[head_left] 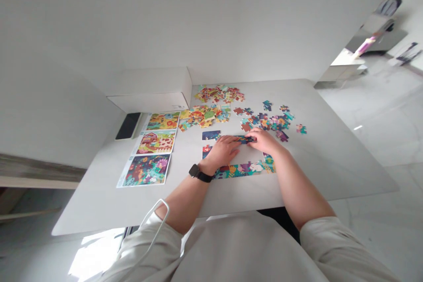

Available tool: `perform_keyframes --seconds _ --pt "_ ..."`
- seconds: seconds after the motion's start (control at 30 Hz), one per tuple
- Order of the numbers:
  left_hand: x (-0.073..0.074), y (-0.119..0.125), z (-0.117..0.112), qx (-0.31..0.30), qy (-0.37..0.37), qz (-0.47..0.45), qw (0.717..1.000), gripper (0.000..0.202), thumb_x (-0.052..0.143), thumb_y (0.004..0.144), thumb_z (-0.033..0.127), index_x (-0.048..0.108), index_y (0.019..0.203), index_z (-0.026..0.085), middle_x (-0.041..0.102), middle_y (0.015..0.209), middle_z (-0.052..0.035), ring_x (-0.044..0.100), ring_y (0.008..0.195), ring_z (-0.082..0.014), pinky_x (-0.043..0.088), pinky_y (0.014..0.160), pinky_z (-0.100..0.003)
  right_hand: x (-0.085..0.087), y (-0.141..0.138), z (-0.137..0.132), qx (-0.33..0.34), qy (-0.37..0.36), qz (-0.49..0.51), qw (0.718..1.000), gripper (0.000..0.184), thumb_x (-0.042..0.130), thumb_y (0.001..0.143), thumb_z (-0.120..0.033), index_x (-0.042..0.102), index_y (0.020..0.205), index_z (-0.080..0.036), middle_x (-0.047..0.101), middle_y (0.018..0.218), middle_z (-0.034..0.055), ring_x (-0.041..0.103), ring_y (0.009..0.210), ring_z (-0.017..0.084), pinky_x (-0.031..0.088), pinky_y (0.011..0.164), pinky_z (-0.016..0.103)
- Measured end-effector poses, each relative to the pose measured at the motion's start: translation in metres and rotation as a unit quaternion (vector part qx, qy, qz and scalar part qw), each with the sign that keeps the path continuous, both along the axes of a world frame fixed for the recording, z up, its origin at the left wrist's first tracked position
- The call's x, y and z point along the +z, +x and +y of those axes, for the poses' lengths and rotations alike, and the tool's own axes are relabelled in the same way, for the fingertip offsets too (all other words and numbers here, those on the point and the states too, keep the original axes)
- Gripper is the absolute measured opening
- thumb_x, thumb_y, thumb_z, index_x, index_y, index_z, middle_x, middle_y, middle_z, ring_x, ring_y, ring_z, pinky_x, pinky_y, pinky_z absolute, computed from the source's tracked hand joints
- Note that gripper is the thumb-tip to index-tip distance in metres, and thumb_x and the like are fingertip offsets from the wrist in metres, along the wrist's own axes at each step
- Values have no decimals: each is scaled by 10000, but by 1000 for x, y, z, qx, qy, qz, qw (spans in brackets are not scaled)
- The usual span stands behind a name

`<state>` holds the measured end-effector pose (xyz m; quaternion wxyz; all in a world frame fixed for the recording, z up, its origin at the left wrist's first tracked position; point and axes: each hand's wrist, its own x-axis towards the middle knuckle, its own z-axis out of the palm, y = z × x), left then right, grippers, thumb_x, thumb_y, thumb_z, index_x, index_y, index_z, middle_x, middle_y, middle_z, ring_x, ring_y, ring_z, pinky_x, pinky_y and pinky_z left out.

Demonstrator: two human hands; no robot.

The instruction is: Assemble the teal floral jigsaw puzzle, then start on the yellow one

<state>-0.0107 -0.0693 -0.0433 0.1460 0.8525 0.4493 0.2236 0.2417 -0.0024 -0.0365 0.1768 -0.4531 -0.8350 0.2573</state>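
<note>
A dark blue strip of jigsaw puzzle pieces [243, 139] lies on the table between my hands. My left hand [225, 150], with a black watch at the wrist, rests with fingers outstretched over the strip's left end. At its right end, my right hand [262, 140] has thumb and fingers closed on a puzzle piece. Another dark blue section [210, 135] lies left of the strip, apart from it. Nearer me runs a joined bottom row [244, 169] with plants and a white animal. My left hand and forearm partly cover the left edge pieces [206, 150].
Loose dark pieces [274, 122] lie beyond my right hand. Yellow-green pieces [201, 116] and reddish pieces [220, 93] are heaped farther back. On the left are picture sheets [148, 169], a phone [128, 125] and a white box [150, 101] by the wall.
</note>
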Motion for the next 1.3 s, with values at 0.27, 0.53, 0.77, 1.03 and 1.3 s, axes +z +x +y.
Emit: perform_keyframes --seconds 0.27,0.53,0.77,1.03,1.3 --pt "3 4 -4 11 2 29 1000 369 681 1014 307 788 1365 270 722 1475 -108 638 1401 -323 480 1246 -534 -2 1 1 13 4 7 1000 395 798 843 -87 848 1191 -268 731 1257 87 725 1099 238 577 1052 378" --pt "6 4 -8 7 -1 53 999 467 679 1026 356 710 1486 284 677 1530 -113 586 1440 -336 438 1264 -537 2 1 -2 3 -9 3 1000 469 786 850 -93 818 1279 -280 720 1311 90 721 1006 219 583 1018 381" --pt "4 11 -15 7 18 89 996 516 707 1015 457 695 1496 270 555 1639 -154 456 1562 -386 320 1340 -611 3 1 -1 -13 62 5 998 318 710 986 -206 805 1283 -266 739 1323 100 702 1235 256 535 1158 427" --pt "-3 13 -10 -47 -26 108 993 608 593 1076 479 541 1632 240 510 1704 -147 454 1599 -312 254 1382 -574 -13 -11 1 -23 99 -74 992 365 595 1092 -329 775 1400 -251 650 1574 119 605 1465 308 446 1290 505" --pt "-4 13 -12 -6 -30 114 993 559 570 1086 424 559 1622 264 516 1706 -126 462 1591 -312 252 1381 -594 -6 -4 2 -99 80 -143 981 419 572 1108 -383 742 1445 -200 605 1611 164 584 1490 324 426 1296 474"
